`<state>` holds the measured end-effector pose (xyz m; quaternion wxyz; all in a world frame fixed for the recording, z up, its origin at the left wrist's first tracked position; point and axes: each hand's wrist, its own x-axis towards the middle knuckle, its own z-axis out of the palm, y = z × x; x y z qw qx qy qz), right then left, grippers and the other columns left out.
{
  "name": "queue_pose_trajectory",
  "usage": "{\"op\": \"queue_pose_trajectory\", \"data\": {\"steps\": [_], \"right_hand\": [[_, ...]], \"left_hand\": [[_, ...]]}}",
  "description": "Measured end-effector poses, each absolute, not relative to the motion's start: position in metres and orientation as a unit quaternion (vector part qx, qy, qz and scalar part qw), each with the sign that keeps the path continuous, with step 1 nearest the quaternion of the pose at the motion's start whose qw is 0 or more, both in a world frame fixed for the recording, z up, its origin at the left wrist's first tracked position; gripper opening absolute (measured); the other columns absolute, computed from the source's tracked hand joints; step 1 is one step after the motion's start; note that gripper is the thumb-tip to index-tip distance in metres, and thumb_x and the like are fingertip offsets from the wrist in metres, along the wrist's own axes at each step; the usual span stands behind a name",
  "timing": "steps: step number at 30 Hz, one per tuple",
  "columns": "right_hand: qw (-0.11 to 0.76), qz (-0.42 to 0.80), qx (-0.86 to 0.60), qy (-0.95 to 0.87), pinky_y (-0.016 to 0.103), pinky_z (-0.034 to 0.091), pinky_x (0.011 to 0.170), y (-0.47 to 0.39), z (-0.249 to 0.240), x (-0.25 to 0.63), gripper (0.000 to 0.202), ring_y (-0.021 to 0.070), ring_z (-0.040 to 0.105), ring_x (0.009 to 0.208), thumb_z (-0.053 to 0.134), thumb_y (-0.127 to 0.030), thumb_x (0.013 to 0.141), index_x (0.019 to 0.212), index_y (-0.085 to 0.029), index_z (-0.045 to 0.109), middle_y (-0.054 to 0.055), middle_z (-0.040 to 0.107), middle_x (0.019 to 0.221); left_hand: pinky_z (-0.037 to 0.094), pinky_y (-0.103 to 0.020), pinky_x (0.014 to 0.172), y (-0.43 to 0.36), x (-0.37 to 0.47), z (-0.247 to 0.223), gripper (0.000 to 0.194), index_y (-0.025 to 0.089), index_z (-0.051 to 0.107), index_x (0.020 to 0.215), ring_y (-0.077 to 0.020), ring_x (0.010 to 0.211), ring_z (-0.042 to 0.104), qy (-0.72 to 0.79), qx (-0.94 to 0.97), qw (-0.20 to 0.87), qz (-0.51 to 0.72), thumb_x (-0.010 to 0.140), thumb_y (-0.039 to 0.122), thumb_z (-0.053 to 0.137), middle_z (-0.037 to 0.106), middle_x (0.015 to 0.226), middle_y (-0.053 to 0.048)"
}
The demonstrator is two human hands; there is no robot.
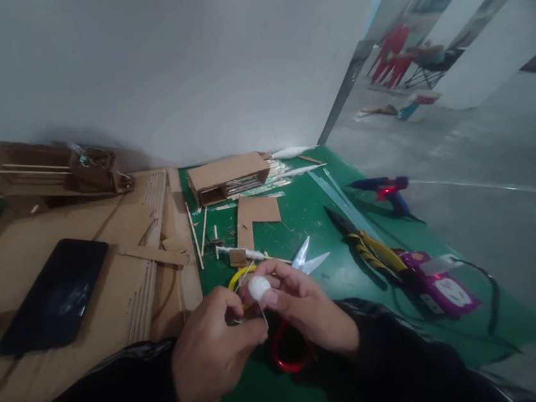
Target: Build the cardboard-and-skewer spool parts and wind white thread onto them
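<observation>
My right hand [303, 300] grips a round white spool of thread [259, 288] between thumb and fingertips. A thin white strand runs from it in a loop towards my left hand [216, 339], whose thumb and fingers are closed on the thread. Just beyond my fingers lies a stick wrapped in white [249, 253] with a small cardboard block on it. Scissors [309, 259] lie partly beneath my right hand, blades spread. A red handle ring [293, 356] shows below that hand, and a yellow curved handle [236, 278] is partly hidden behind the fingers.
A cardboard box [230, 170], an L-shaped cardboard piece [259, 211] and thin sticks lie on the green table [328, 307]. To the right are pliers [367, 248], a glue gun [385, 191] and a purple power strip [444, 284]. At left, a black tablet [56, 293] rests on cardboard.
</observation>
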<state>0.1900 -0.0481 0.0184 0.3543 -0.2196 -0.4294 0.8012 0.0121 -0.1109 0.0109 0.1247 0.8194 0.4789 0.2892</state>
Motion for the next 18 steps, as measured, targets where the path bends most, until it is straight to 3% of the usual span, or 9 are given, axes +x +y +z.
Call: {"op": "queue_pose_trajectory", "data": {"steps": [9, 18], "right_hand": [[0.337, 0.788, -0.235, -0.458, 0.029, 0.044, 0.081, -0.048, 0.014, 0.192, 0.029, 0.0152, 0.060, 0.090, 0.071, -0.032, 0.083, 0.102, -0.019, 0.054, 0.004, 0.063, 0.097], [0.288, 0.781, -0.226, -0.506, 0.027, 0.043, 0.076, -0.050, 0.010, 0.191, 0.029, 0.0128, 0.054, 0.083, 0.073, -0.033, 0.081, 0.101, -0.018, 0.059, 0.001, 0.056, 0.092]], "left_hand": [[0.030, -0.025, 0.056, -0.109, 0.012, 0.013, 0.017, 0.020, 0.065, 0.078, -0.0136, 0.068, 0.042, 0.458, 0.825, 0.099, 0.316, 0.086, 0.011, 0.053, 0.042, 0.077, -0.001], [0.035, -0.026, 0.059, -0.099, 0.000, 0.024, 0.017, 0.020, 0.067, 0.077, -0.0148, 0.068, 0.043, 0.442, 0.822, 0.034, 0.358, 0.088, 0.014, 0.056, 0.047, 0.071, -0.001]]}}
